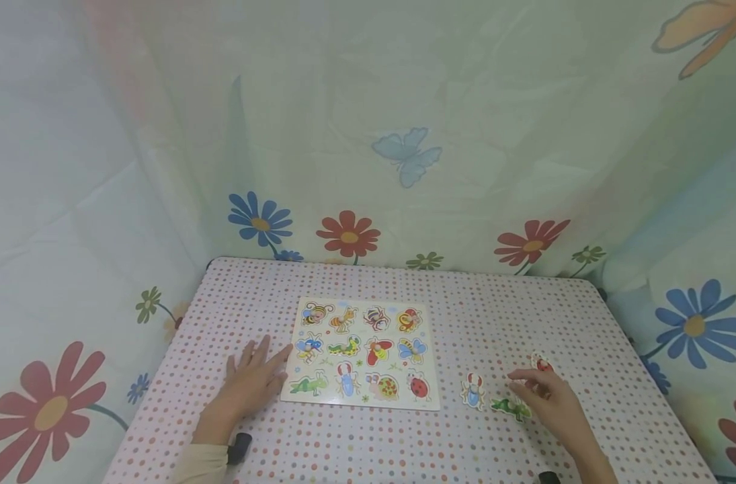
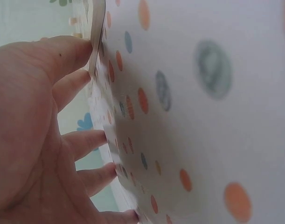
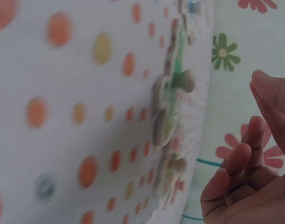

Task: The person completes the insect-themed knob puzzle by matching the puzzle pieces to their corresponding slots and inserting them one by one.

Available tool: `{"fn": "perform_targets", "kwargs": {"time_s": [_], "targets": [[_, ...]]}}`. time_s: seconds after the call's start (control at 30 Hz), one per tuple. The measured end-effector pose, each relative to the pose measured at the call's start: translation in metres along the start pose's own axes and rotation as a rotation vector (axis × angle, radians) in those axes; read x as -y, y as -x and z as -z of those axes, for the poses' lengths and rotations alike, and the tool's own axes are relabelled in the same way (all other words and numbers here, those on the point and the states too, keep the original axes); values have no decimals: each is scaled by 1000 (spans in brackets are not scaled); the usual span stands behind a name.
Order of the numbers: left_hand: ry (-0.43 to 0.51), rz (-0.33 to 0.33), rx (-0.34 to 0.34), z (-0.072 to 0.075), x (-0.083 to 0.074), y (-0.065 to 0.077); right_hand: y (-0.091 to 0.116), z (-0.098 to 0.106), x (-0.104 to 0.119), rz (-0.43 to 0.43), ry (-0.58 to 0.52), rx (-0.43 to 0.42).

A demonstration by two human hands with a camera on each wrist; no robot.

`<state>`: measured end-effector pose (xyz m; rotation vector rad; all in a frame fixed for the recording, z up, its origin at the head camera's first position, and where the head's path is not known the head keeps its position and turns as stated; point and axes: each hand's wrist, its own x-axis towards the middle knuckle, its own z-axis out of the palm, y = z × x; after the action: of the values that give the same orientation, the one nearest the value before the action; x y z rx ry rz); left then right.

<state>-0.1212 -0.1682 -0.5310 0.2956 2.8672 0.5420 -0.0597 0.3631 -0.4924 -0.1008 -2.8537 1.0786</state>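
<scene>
A wooden puzzle board (image 1: 433,398) with rows of colourful insect pictures lies flat on the table. My left hand (image 1: 247,383) rests beside its left side, fingers spread. In the left wrist view, the thumb and forefinger touch the board's edge (image 2: 97,32) while the other fingertips meet the cloth. To the right lie three loose pieces: a red-and-blue beetle (image 1: 473,392), a green grasshopper (image 1: 507,407) and a ladybird (image 1: 543,364), partly behind my fingers. Above them hovers my right hand (image 1: 552,403), fingers loosely bent and holding nothing. A knob (image 3: 184,81) stands up from the green piece.
A dotted cloth (image 1: 343,450) covers the table. Behind it and along both sides hangs a curtain (image 1: 319,134) printed with flowers and butterflies.
</scene>
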Motion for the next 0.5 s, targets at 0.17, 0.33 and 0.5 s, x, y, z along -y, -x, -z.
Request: {"fn": "perform_targets", "kwargs": {"time_s": [0.17, 0.33, 0.5], "targets": [[6, 4, 2, -1, 1, 0, 2, 0, -11, -127, 6, 104], [9, 6, 3, -1, 0, 0, 5, 0, -21, -222, -26, 172], [9, 6, 2, 0, -1, 0, 6, -2, -28, -201, -45, 210]]}}
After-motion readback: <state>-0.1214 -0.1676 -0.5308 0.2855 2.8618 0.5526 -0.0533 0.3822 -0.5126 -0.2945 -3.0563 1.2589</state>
